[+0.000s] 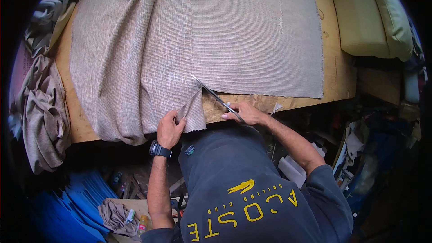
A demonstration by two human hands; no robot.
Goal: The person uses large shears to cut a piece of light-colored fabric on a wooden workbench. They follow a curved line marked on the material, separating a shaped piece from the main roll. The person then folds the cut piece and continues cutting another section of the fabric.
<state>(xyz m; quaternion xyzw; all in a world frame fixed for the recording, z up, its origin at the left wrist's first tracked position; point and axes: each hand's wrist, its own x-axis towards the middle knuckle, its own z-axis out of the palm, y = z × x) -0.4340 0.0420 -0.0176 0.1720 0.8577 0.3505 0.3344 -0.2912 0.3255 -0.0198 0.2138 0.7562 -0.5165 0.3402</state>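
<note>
A large sheet of beige-grey woven fabric [252, 40] covers most of the wooden table [339, 72]. My right hand [243, 113] is closed around the handles of a pair of scissors [215, 96], whose blades point up and left into the fabric. A cut runs from the blades to the right, with bare wood showing below its edge. My left hand [171, 129] pinches the near edge of the fabric just left of the cut, where a flap is folded up. The scissors' handles are mostly hidden by my fingers.
Loose folds of fabric lie at the table's left, and crumpled cloth [45, 117] hangs over that side. A pale green cushion [369, 18] stands at the far right. Blue plastic chairs [81, 202] and a small bottle [143, 224] are at the lower left.
</note>
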